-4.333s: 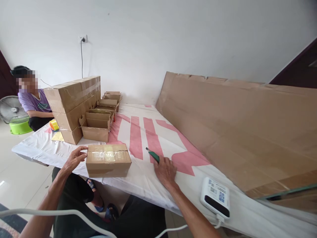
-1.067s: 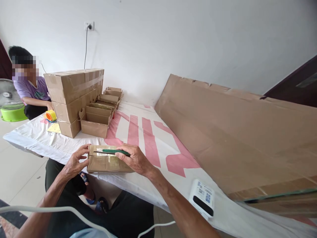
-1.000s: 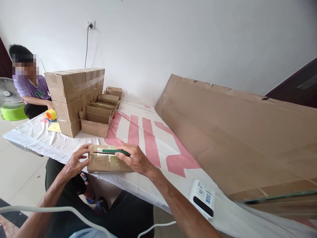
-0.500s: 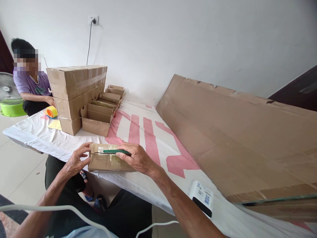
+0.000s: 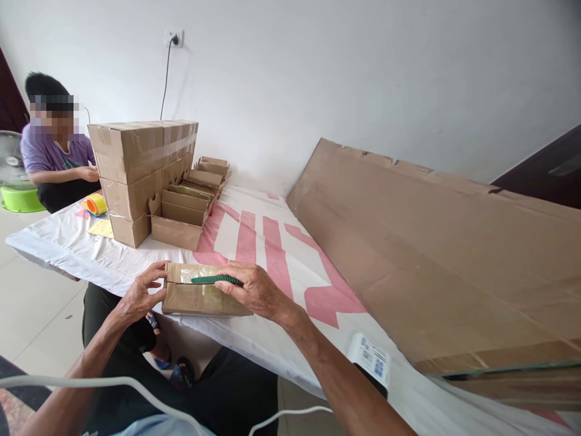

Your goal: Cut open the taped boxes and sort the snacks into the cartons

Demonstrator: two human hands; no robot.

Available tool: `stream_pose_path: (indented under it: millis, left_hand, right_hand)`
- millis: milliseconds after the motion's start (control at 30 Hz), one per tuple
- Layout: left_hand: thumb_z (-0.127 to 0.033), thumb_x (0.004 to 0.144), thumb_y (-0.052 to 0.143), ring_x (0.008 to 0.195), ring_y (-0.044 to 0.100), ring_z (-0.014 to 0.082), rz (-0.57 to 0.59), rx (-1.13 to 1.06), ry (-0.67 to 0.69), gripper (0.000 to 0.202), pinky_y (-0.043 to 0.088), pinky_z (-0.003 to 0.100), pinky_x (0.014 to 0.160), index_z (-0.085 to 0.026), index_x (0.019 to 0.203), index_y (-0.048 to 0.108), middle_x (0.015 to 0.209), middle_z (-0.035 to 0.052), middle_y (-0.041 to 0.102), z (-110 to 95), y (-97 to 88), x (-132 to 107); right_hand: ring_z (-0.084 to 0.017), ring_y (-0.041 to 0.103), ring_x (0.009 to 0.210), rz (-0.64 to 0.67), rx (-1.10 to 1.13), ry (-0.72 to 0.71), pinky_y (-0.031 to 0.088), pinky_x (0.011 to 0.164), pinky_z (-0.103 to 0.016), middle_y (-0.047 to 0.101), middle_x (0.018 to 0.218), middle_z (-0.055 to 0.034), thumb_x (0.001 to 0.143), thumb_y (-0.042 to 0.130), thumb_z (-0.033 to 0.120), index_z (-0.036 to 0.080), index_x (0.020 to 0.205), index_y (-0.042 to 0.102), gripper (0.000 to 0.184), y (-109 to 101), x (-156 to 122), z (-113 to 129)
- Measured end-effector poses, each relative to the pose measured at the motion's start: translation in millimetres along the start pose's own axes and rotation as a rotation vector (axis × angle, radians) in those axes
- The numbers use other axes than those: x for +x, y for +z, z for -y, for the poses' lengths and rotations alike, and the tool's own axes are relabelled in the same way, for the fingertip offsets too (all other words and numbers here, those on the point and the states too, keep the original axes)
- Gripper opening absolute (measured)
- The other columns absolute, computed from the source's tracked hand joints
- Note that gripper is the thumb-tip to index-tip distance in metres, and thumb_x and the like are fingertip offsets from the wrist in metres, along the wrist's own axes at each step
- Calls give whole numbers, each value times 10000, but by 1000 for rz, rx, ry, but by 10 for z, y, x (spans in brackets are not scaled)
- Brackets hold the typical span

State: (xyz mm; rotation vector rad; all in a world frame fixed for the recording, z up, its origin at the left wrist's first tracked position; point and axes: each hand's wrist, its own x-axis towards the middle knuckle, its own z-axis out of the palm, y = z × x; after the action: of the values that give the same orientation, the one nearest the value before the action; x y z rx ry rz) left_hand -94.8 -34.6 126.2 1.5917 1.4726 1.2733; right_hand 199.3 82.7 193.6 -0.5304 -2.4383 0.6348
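Observation:
A small closed cardboard box (image 5: pixel 204 300) lies flat near the table's front edge, with a strip of clear tape over its top seam. At its left end, my left hand (image 5: pixel 140 290) grips the box, thumb on the near side and fingertips at the far corner. My right hand (image 5: pixel 252 287) is closed around a green ribbed utility knife (image 5: pixel 206 280), held low along the seam on top. The knife's tip is too thin to make out clearly against the seam. Part of the box's right end is hidden under my right hand.
Stacked taped boxes (image 5: pixel 143 151) stand at the left, with open boxes (image 5: pixel 177 233) beside them. A tape roll (image 5: pixel 95 204) lies behind. A large cardboard sheet (image 5: pixel 431 260) leans along the right. A white device (image 5: pixel 372 360) lies near my right forearm. Another person (image 5: pixel 57 151) crouches at far left.
My right hand and the knife have shifted slightly right along the seam. My left hand stays on the box. The other person's hand has come up and into clearer view.

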Motion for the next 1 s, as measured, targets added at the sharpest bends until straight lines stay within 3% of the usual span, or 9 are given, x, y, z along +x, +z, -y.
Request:
stream_pose_path:
  millis: [300,500,733,1000]
  left_hand:
    - [-370,851,785,1479,576,364,0,16,3,324,596,454,1064,-283,1159,831,1619,113,590,-27,1,-5]
    - [-387,861,783,1478,575,368,6,27,0,307,594,457,1067,-273,1143,826,1599,121,601,-50,-1,2]
    - [-350,880,766,1460,589,352,18,45,16,297,587,451,1072,-271,1161,820,1605,112,590,-98,-5,-4]
    - [-330,872,737,1440,605,342,14,87,2,323,592,449,1047,-273,1179,818,1623,104,578,-76,-11,16]
  right_hand:
    - [-171,661,744,6,-85,-10,517,721,-300,734,844,-26,1072,621,370,241,1072,812,231,-22,11,14]
    - [-154,596,686,18,-259,-75,440,657,-284,703,812,-24,1098,594,380,225,1044,806,268,-67,31,92]
    - [-172,619,780,79,-455,-97,361,619,-285,725,866,-49,1076,649,353,214,972,779,217,-62,142,188]
    - [-168,614,738,184,-547,-85,276,575,-306,746,894,-60,1063,674,337,202,942,758,200,-103,228,223]
